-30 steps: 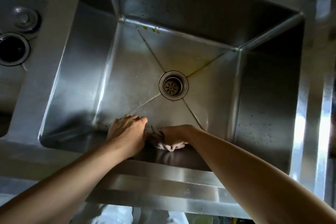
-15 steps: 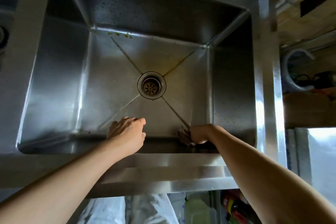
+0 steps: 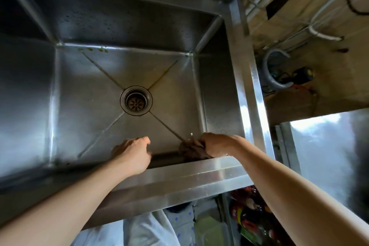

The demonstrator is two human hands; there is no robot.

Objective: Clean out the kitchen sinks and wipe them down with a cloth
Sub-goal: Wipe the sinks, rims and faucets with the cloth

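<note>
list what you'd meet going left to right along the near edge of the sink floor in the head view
left hand -> cloth -> right hand -> sink's right wall

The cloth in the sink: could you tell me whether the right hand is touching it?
Touching. The head view shows the right hand with fingers curled round the bunched cloth, pressing it at the sink's near edge.

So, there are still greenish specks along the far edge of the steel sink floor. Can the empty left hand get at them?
Probably yes: left hand is free and nothing lies between it and the specks.
</note>
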